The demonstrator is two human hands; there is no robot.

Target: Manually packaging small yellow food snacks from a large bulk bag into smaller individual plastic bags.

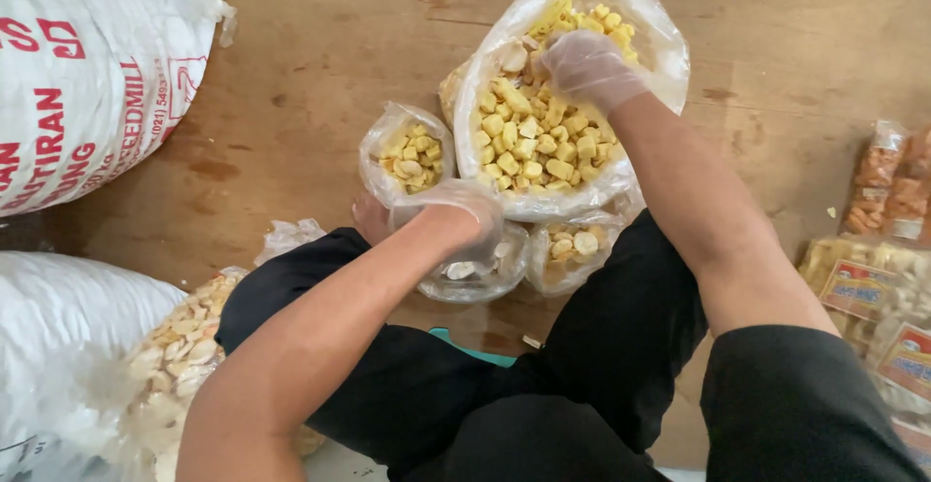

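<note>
A large clear plastic bag (504, 167) full of yellow snack pieces (529, 138) lies open on the brown floor in front of me. My right hand (587, 67), in a thin clear glove, reaches into it and closes over some pieces. My left hand (456, 212), also gloved, grips the rim of a small clear bag (407, 157) partly filled with the same yellow pieces. Two more small bags (572, 249) with pale pieces lie just below, by my black-trousered knees.
White printed sacks (87, 84) stand at the left. A bag of pale crackers (184, 346) lies by my left knee. Packed, labelled snack bags (882, 288) are piled at the right edge. The brown floor (320, 55) stretches beyond.
</note>
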